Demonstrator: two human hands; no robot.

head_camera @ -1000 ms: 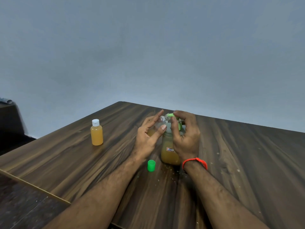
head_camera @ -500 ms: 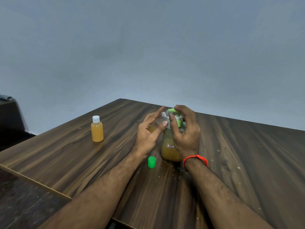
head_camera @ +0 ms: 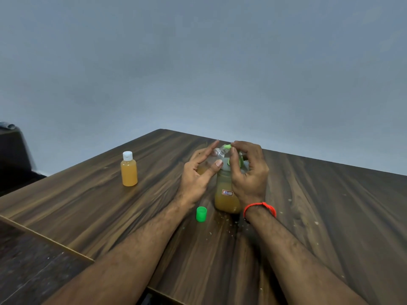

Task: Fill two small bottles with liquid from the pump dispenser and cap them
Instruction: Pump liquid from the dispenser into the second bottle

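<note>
Since half a second ago, nothing much is moving: on the wide table [head_camera: 319, 194], far from its edges, my right hand [head_camera: 250, 172] is still pressing the pump dispenser [head_camera: 226, 194], my left hand [head_camera: 198, 172] is pinching the tilted small bottle [head_camera: 217, 154] at the spout; the green cap [head_camera: 201, 214] is lying beside, the filled bottle [head_camera: 129, 169] apart.

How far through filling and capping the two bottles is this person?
One bottle stands filled with a white cap on, so that looks done. The left hand holds a second small bottle tilted at the pump dispenser, where the right hand sits on the pump. Its fill level is hidden. The green cap lies loose on the table.
</note>
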